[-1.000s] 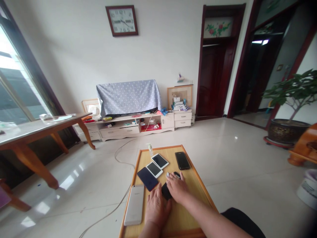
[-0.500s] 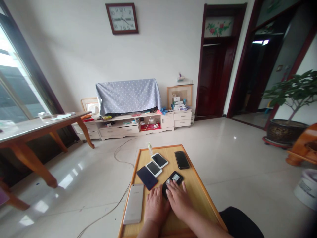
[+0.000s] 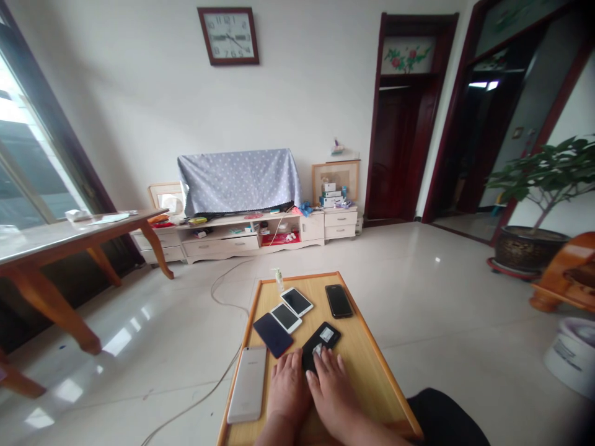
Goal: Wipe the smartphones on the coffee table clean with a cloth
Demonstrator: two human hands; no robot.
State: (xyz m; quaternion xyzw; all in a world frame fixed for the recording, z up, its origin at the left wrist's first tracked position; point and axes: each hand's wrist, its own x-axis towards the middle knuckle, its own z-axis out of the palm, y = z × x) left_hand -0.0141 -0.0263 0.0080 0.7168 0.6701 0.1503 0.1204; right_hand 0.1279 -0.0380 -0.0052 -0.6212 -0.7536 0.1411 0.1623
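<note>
A black phone (image 3: 326, 327) lies on the small wooden table with a white label on its upturned side. My right hand (image 3: 333, 387) is over its near end, fingertips pressing a small white crumpled piece, like a tissue (image 3: 317, 349), on the phone. My left hand (image 3: 289, 385) rests flat at the phone's near left edge, fingers forward and thumb hidden. Left of it lies a silver phone (image 3: 248, 384), back up. Beyond are a dark blue phone (image 3: 273, 334), a white phone (image 3: 286, 317) and another white phone (image 3: 297, 301), close together. A second black phone (image 3: 339, 301) sits at the far right.
A small pump bottle (image 3: 278, 280) stands at the far left corner of the wooden table (image 3: 372, 378), which has a raised rim. A cable (image 3: 204, 396) runs along the floor on the left. A white bucket (image 3: 569, 356) and a potted plant (image 3: 530, 248) stand to the right.
My right fingers have drawn back slightly toward the phone's near end, showing more of the white piece and phone. My left hand stays beside it. The whole view has shifted slightly.
</note>
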